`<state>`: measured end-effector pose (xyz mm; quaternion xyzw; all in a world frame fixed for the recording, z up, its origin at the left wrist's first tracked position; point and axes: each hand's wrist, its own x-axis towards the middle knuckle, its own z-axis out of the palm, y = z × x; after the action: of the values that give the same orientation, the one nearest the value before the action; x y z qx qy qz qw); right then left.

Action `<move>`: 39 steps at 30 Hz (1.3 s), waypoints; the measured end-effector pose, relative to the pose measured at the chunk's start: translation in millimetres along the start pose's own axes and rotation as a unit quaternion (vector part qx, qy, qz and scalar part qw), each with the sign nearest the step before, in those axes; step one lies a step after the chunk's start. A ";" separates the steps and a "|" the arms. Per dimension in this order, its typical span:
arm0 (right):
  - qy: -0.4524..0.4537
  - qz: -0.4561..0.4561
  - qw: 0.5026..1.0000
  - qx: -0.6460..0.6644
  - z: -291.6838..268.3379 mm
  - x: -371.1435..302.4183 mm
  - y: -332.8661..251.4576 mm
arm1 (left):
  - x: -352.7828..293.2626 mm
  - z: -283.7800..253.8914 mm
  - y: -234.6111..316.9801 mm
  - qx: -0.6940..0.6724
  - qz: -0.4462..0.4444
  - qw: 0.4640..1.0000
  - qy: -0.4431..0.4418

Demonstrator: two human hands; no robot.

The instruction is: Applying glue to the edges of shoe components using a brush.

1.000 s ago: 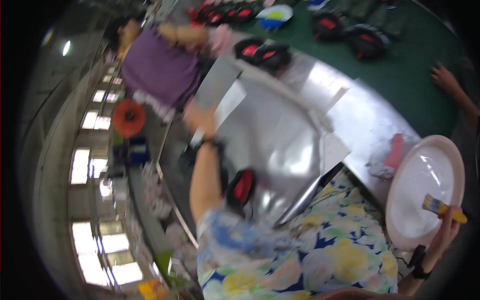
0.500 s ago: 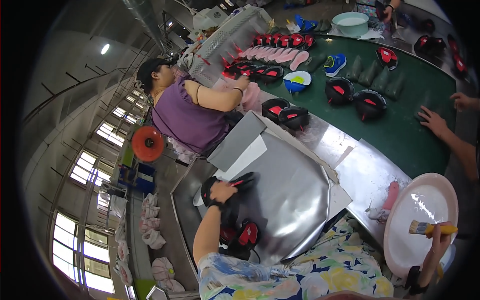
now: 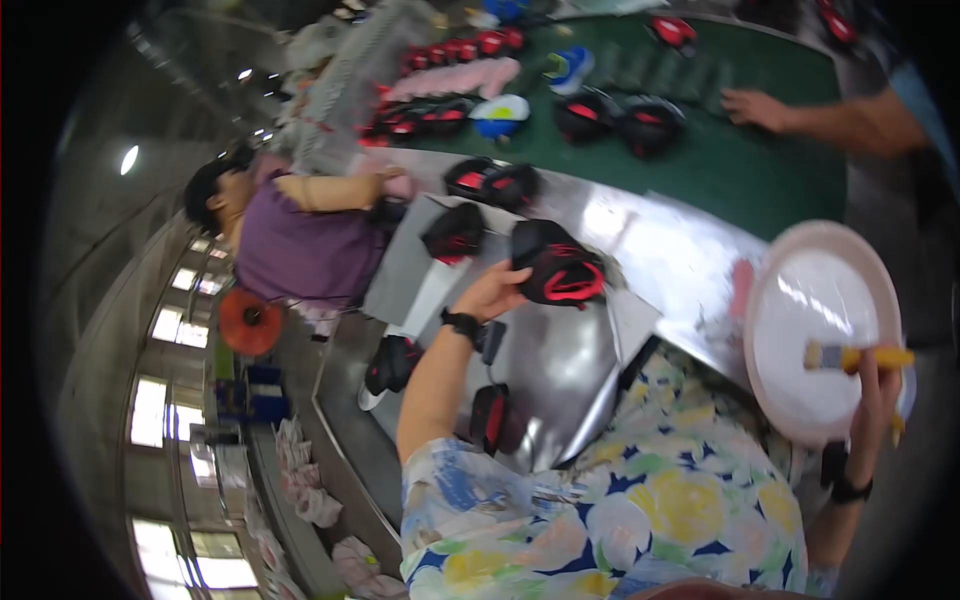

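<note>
My left hand [image 3: 492, 292] grips a black shoe upper [image 3: 540, 250] with red trim by its near left side, its red-lined opening showing. It is held above the silver metal work surface [image 3: 560, 350]. Another black and red upper [image 3: 456, 232] sits just beyond that hand, on the grey board. Two more dark uppers, one beside my left wrist [image 3: 392, 362] and one below it [image 3: 490, 415], lie on the metal. In my right hand [image 3: 875, 390] is a flat paintbrush with a yellow handle [image 3: 846, 357], its pale bristles over a round pale basin [image 3: 770, 410] of white liquid.
A green conveyor belt [image 3: 740, 170] runs across the far side, carrying shoe uppers, pink pieces and a blue shoe [image 3: 569, 68]. A person in purple [image 3: 305, 240] works at the left. Another person's hand [image 3: 757, 108] reaches onto the belt from the right.
My left hand has moved from the left part of the metal surface up and right, bringing a shoe upper along. My view has turned. The brush remains over the basin in my right hand.
</note>
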<state>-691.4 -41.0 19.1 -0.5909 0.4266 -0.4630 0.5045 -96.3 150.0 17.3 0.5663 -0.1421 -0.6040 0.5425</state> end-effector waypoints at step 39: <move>-0.233 -0.012 0.919 -0.319 76.6 35.1 -24.3 | -73.1 -13.4 40.1 0.630 0.522 0.543 0.191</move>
<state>-608.4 -56.6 42.5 -0.8165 0.4149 -0.1573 0.3693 -82.1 200.7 83.2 0.6904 -0.6491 0.1529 0.2803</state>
